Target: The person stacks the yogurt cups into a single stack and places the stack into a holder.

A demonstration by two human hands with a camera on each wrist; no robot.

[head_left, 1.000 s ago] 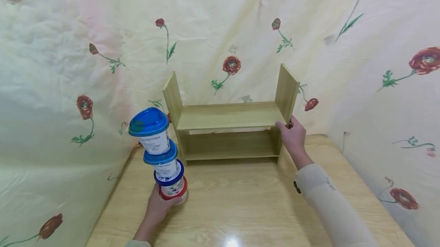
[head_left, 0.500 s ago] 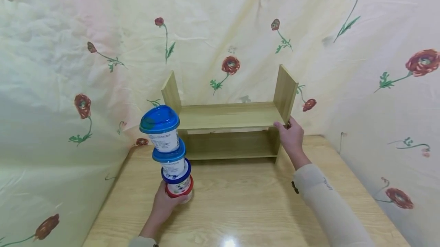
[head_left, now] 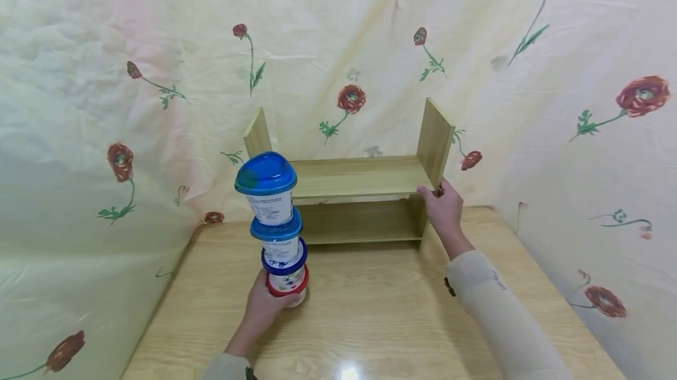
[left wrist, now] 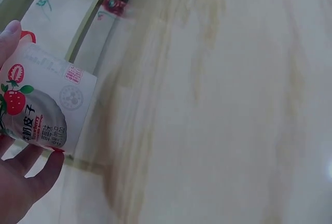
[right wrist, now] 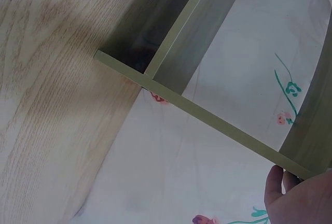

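My left hand (head_left: 267, 301) grips the lowest tub (left wrist: 46, 97) of a stack of several lidded tubs (head_left: 275, 208), with its thumb and fingers curled round the tub's side. That tub is white with a strawberry print and a red lid; the lids above it are blue. The stack leans slightly to the left, held over the table before the left part of a wooden shelf (head_left: 359, 175). On the shelf's right, my right hand (head_left: 445, 207) holds the side panel (right wrist: 218, 123), its thumb at the middle board's front corner and its other fingers partly hidden behind the panel.
The shelf has two boards between upright side panels and stands at the back of the wood-grain table (head_left: 359, 303). A cream cloth with red flowers (head_left: 307, 63) hangs behind the table and along both sides.
My left hand has carried the stack of tubs to the right and slightly up, so it now covers part of the shelf's left panel. My right hand keeps its hold on the shelf.
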